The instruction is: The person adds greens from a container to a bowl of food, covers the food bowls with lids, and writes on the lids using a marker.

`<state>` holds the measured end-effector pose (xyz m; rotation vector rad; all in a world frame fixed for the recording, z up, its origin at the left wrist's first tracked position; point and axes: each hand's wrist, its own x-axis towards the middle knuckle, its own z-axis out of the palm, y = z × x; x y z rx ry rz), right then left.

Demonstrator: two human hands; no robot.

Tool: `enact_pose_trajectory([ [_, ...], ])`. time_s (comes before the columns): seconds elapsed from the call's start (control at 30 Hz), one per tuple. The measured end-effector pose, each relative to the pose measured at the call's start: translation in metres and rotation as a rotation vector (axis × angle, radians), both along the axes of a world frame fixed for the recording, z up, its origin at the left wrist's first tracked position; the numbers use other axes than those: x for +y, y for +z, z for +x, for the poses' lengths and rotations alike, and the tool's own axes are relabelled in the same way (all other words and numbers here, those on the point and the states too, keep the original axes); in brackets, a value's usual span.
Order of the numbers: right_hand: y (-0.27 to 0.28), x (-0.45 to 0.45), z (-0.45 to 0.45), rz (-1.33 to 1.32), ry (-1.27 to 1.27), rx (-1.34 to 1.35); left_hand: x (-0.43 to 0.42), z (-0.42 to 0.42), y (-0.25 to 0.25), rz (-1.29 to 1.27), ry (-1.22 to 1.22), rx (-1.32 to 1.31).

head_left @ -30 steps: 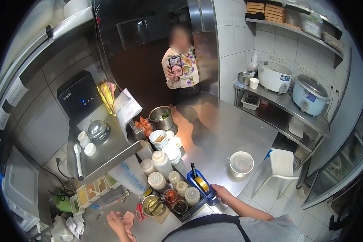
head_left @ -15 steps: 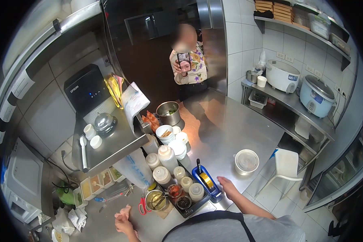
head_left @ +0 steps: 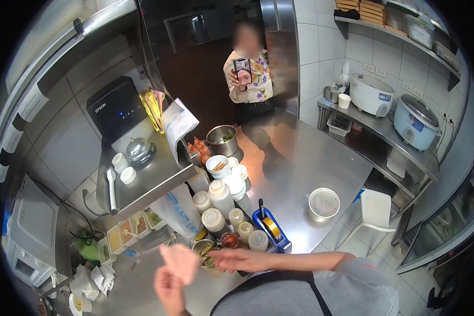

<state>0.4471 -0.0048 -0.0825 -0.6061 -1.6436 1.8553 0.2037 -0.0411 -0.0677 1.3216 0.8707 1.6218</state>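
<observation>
My left hand (head_left: 169, 289) is closed on a thin, pale pink sheet (head_left: 181, 265), raised above the counter and blurred by motion; its exact kind cannot be made out. From the right, my right hand (head_left: 234, 260) reaches across my front with fingers stretched out toward the sheet, apparently holding nothing. Those fingertips are beside a small metal pot (head_left: 204, 247) and partly cover it. Just beyond the hand stand a jar of red sauce (head_left: 229, 240), several squeeze bottles (head_left: 214, 220) and a blue tape dispenser (head_left: 272, 230) with yellow tape.
A lidded round tub (head_left: 323, 204) sits on the steel counter (head_left: 310, 152) at the right. Across it stands another person (head_left: 250, 79) holding up a phone. To the left are a raised shelf (head_left: 152, 181) with a printer (head_left: 113, 110), and several ingredient containers (head_left: 126, 231).
My left hand has lifted the pink sheet from low over the counter. My right hand has swung left from beside the tape dispenser to near the pot and sheet.
</observation>
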Motion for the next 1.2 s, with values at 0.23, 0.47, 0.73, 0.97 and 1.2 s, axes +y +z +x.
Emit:
enact_pose_trajectory([
  [0.23, 0.021, -0.007, -0.005, -0.139, -0.166, 0.164, -0.001, 0.054, 0.018, 0.133, -0.108, 0.456],
  [0.47, 0.005, 0.004, 0.003, -0.031, -0.182, 0.187, 0.006, 0.038, -0.010, -0.241, -0.423, 0.361],
  [0.73, 0.003, 0.003, 0.000, -0.059, -0.187, 0.310, 0.014, 0.020, -0.014, -0.343, -0.310, 0.051],
  [0.97, -0.004, 0.006, 0.018, -0.292, -0.100, 0.426, 0.020, -0.045, 0.004, -0.040, 0.232, -0.036],
  [1.2, 0.018, -0.003, 0.022, -0.278, -0.078, 0.482, 0.023, -0.046, -0.018, -0.014, 0.377, 0.234],
])
